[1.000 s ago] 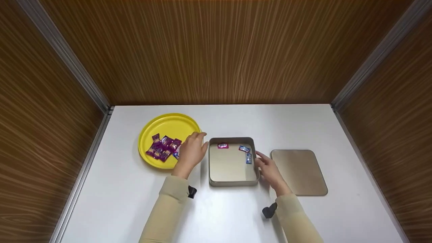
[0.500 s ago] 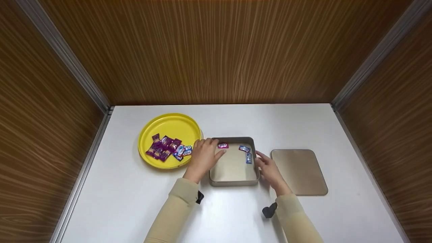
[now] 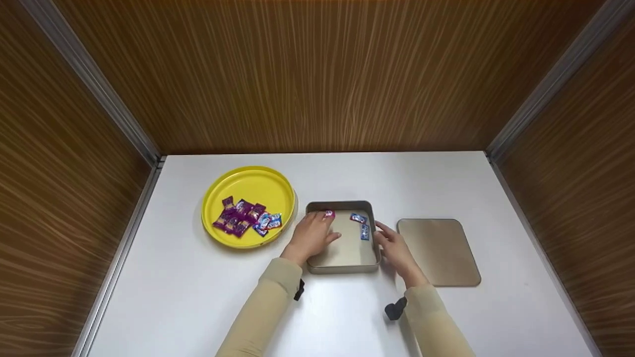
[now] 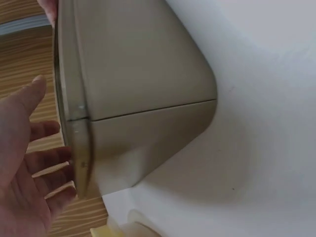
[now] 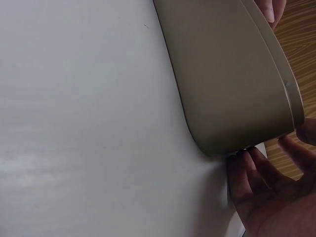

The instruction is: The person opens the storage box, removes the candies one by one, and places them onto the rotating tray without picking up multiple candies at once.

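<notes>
A square metal tin (image 3: 343, 269) stands in the middle of the white table. My left hand (image 3: 311, 234) reaches over its left wall, fingertips at a small pink wrapped candy (image 3: 329, 213) near the back left corner inside. Seen from the left wrist, the thumb stands apart and the fingers (image 4: 52, 158) stretch over the rim, their tips hidden. My right hand (image 3: 396, 248) touches the tin's right wall with fairly straight fingers (image 5: 264, 170), one fingertip up by the rim. Two blue wrapped candies, one above (image 3: 358, 217) the other (image 3: 365, 232), lie inside by the right wall.
To the left, a round yellow plate (image 3: 258, 182) bears several purple-wrapped candies (image 3: 240, 218) and a few blue ones (image 3: 268, 223). The flat tin lid (image 3: 439, 253) lies right of the tin. Wood-grain panels (image 3: 327, 79) enclose the table at the back and sides.
My left hand has moved right, from the plate's edge to over the tin, uncovering the blue candies on the plate. It partly covers the pink candy now. My right hand stays put.
</notes>
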Motion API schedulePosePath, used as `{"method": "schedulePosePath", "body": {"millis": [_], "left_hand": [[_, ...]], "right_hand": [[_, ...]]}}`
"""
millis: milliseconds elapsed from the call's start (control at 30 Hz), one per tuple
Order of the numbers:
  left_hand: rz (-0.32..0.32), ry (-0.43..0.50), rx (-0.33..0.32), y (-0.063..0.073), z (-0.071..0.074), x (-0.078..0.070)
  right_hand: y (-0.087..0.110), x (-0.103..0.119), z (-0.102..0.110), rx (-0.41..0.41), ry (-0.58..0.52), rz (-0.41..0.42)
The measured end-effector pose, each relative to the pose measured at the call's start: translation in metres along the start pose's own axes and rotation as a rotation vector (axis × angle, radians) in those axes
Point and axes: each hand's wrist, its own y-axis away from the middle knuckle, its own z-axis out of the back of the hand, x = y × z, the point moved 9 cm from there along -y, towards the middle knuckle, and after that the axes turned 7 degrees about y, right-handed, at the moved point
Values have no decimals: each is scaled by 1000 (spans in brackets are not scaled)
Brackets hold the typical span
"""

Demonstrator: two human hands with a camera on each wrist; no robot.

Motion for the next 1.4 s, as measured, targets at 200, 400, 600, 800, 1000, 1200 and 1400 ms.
{"method": "schedulePosePath", "body": {"millis": [200, 400, 600, 800, 1000, 1200, 1400], "left_hand": [[-42, -27, 40, -5, -15, -3], [-55, -103, 34, -10, -27, -5], [13, -154, 107, -13, -36, -3], [69, -171, 144, -17, -38, -1], [94, -208, 178, -17, -43, 1], [65, -214, 145, -17, -40, -1], [34, -220, 119, -15, -38, -2]], "right_hand": [[1, 1, 0, -4, -1, 4], [1, 1, 1, -15, 6, 20], [1, 1, 1, -14, 11, 12], [1, 0, 1, -5, 22, -1], [1, 0, 0, -1, 27, 4], [-1, -2, 2, -12, 19, 6], [0, -1, 2, -8, 29, 15]]}}
